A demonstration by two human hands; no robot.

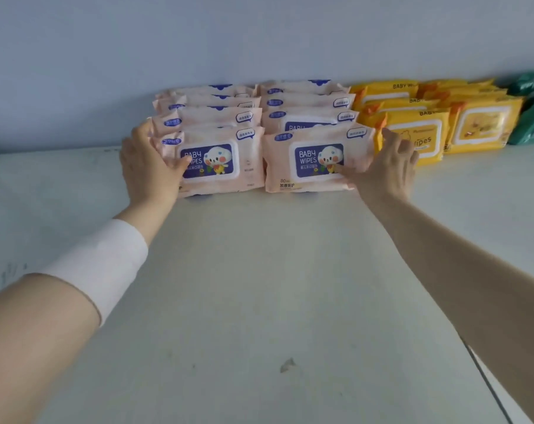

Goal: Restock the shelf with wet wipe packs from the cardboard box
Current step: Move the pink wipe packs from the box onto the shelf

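Two rows of pink baby wipe packs lean against the back wall on the white shelf [259,286]. My left hand [151,163] grips the left edge of the front pack of the left row [225,162], thumb on its face. My right hand [388,166] holds the right edge of the front pack of the right row [308,162], thumb on its face and fingers behind. Behind each front pack stand several more pink packs [305,102]. The cardboard box is out of view.
To the right of the pink rows stand two rows of yellow wipe packs [479,127], and green packs [532,117] at the far right. A pale blue wall [259,41] backs the shelf. The shelf's right edge [489,387] runs diagonally at lower right.
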